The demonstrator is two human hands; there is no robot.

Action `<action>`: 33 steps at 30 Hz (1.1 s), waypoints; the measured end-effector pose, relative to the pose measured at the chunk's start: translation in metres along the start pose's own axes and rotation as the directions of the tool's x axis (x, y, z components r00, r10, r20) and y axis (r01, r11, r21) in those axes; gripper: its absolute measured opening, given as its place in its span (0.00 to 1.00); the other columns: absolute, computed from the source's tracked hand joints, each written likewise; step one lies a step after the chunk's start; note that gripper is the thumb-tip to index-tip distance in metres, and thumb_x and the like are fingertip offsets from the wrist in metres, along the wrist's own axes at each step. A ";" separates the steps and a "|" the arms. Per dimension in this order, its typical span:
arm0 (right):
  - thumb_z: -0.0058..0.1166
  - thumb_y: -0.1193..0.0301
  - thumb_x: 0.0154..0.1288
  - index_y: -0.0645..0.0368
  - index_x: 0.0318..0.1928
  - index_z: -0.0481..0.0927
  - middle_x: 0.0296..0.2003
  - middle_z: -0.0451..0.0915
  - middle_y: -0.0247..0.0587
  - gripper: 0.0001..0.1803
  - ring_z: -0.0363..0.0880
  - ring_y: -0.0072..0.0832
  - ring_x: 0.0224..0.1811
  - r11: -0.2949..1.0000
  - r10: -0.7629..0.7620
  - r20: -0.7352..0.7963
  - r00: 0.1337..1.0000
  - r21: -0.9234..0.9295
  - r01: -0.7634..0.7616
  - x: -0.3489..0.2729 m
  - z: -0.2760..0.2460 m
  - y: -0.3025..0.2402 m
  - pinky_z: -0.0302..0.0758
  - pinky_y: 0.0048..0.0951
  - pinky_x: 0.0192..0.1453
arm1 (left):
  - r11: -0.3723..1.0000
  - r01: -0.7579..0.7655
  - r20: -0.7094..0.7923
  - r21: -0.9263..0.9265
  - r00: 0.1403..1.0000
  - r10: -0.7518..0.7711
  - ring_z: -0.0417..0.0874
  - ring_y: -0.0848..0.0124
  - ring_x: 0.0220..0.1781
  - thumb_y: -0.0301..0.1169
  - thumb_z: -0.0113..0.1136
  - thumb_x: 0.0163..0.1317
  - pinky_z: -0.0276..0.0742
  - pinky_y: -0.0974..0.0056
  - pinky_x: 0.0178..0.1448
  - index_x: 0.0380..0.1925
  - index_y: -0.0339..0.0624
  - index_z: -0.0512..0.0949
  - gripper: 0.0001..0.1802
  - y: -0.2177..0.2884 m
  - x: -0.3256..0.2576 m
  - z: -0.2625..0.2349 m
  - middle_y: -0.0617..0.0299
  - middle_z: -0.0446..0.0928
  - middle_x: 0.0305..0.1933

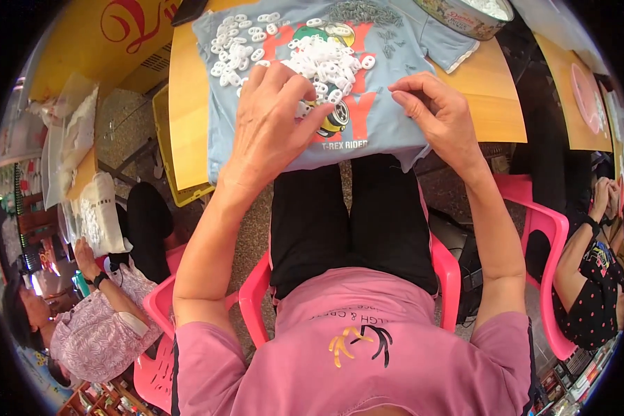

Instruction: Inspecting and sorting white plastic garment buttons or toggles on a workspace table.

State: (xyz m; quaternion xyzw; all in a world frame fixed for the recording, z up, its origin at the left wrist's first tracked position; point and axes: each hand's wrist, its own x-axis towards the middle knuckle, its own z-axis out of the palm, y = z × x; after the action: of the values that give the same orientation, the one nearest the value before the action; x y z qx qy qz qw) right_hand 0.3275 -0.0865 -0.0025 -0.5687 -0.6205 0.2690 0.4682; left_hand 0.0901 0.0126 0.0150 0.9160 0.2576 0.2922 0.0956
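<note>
A light blue printed T-shirt (388, 132) is spread over a wooden table (187, 104). Several small white plastic oval pieces (326, 59) lie heaped on it, with a grey pile of small metal parts (364, 12) at its far edge. My left hand (274, 114) rests on the shirt at the near side of the white heap, fingers curled over some pieces. My right hand (433, 111) hovers to the right, thumb and fingers pinched together; whether a small piece is between them cannot be told.
A round tin (464, 17) with white contents stands at the far right of the table. I sit on a pink plastic chair (253, 291). One person sits at lower left (97, 326), another at right (596, 277). Bags of white parts (93, 215) lie left.
</note>
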 end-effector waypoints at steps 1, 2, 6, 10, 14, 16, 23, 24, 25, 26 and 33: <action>0.55 0.78 0.67 0.67 0.42 0.80 0.35 0.78 0.32 0.06 0.74 0.15 0.34 1.000 -0.002 0.000 1.000 0.000 0.002 0.000 0.000 0.002 0.71 0.17 0.38 | 0.999 0.039 0.005 0.035 0.999 -0.039 0.72 0.57 0.41 0.31 0.70 0.49 0.68 0.56 0.45 0.28 0.41 0.77 0.11 0.002 -0.001 0.002 0.58 0.72 0.33; 0.55 0.77 0.67 0.67 0.42 0.80 0.35 0.78 0.31 0.06 0.74 0.15 0.34 1.000 -0.013 -0.006 1.000 -0.007 0.013 0.000 0.000 0.004 0.71 0.17 0.38 | 0.995 0.077 0.009 0.069 0.997 -0.078 0.71 0.57 0.41 0.33 0.71 0.49 0.67 0.56 0.46 0.28 0.41 0.77 0.12 0.003 -0.003 0.004 0.58 0.72 0.33; 0.55 0.77 0.67 0.67 0.42 0.80 0.34 0.78 0.31 0.06 0.73 0.14 0.33 1.000 -0.018 -0.020 1.000 -0.004 0.018 0.000 0.002 0.003 0.71 0.17 0.38 | 0.992 0.096 -0.013 0.086 0.995 -0.096 0.71 0.57 0.41 0.32 0.69 0.50 0.66 0.56 0.47 0.28 0.42 0.77 0.10 0.002 -0.004 0.005 0.58 0.72 0.34; 0.55 0.77 0.67 0.67 0.42 0.80 0.34 0.79 0.30 0.06 0.73 0.14 0.33 1.000 -0.025 -0.019 1.000 -0.002 0.025 -0.001 0.002 0.004 0.71 0.17 0.37 | 0.993 0.098 -0.013 0.072 0.995 -0.097 0.72 0.59 0.42 0.30 0.67 0.51 0.66 0.56 0.47 0.28 0.43 0.77 0.08 0.001 -0.007 0.004 0.60 0.72 0.34; 0.55 0.76 0.67 0.67 0.42 0.80 0.33 0.78 0.29 0.06 0.73 0.14 0.32 1.000 -0.029 -0.029 0.999 0.005 0.029 -0.001 0.002 0.003 0.71 0.17 0.37 | 0.993 0.047 -0.004 0.110 0.999 -0.047 0.72 0.60 0.42 0.30 0.66 0.51 0.66 0.56 0.47 0.28 0.44 0.78 0.06 -0.003 -0.008 0.000 0.61 0.73 0.35; 0.55 0.76 0.67 0.67 0.42 0.80 0.33 0.78 0.29 0.06 0.73 0.14 0.32 1.000 -0.020 -0.030 0.999 0.001 0.020 -0.001 0.002 0.003 0.71 0.17 0.37 | 0.994 0.057 -0.005 0.097 0.998 -0.057 0.72 0.60 0.42 0.30 0.66 0.51 0.65 0.56 0.47 0.28 0.44 0.78 0.06 -0.001 -0.008 -0.002 0.61 0.73 0.35; 0.55 0.76 0.67 0.66 0.42 0.80 0.33 0.78 0.29 0.06 0.73 0.14 0.32 1.000 -0.026 -0.033 0.999 -0.008 0.026 -0.001 0.003 0.005 0.71 0.17 0.37 | 0.993 0.078 0.044 0.091 0.996 -0.083 0.73 0.58 0.42 0.30 0.66 0.53 0.67 0.58 0.50 0.28 0.40 0.78 0.07 0.005 -0.002 -0.002 0.59 0.74 0.36; 0.55 0.76 0.67 0.66 0.42 0.80 0.33 0.78 0.29 0.06 0.73 0.14 0.32 1.000 -0.029 -0.037 0.999 -0.009 0.029 -0.001 0.003 0.006 0.71 0.17 0.37 | 0.993 0.078 0.044 0.089 0.996 -0.082 0.73 0.58 0.42 0.30 0.66 0.53 0.67 0.58 0.50 0.28 0.40 0.78 0.07 0.006 -0.001 -0.003 0.59 0.74 0.36; 0.55 0.76 0.67 0.66 0.42 0.80 0.33 0.78 0.29 0.06 0.73 0.14 0.32 1.000 -0.029 -0.037 0.999 -0.009 0.029 -0.001 0.003 0.006 0.71 0.17 0.37 | 0.993 0.094 0.057 0.064 0.994 -0.098 0.72 0.59 0.42 0.30 0.66 0.53 0.67 0.59 0.51 0.29 0.40 0.78 0.07 0.006 -0.001 -0.005 0.59 0.74 0.36; 0.55 0.76 0.67 0.66 0.42 0.80 0.33 0.78 0.29 0.06 0.73 0.14 0.32 0.999 -0.034 -0.038 0.999 -0.004 0.034 -0.001 0.003 0.006 0.71 0.17 0.37 | 0.993 0.110 0.070 0.040 0.991 -0.113 0.72 0.59 0.43 0.30 0.66 0.54 0.67 0.59 0.52 0.29 0.40 0.78 0.07 0.005 -0.001 -0.006 0.59 0.74 0.36; 0.56 0.76 0.67 0.65 0.42 0.80 0.33 0.79 0.29 0.07 0.73 0.14 0.32 1.000 -0.018 -0.038 0.999 0.013 0.018 -0.001 0.004 0.006 0.72 0.17 0.37 | 0.964 0.228 0.079 -0.138 0.972 -0.219 0.75 0.63 0.38 0.28 0.65 0.53 0.69 0.60 0.47 0.30 0.41 0.77 0.07 -0.004 -0.006 -0.013 0.62 0.76 0.31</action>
State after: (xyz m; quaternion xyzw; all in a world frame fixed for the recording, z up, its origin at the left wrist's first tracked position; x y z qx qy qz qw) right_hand 0.3262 -0.0857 -0.0099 -0.5649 -0.6149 0.2582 0.4860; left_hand 0.0769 0.0134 0.0211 0.8804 0.3341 0.2685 0.2030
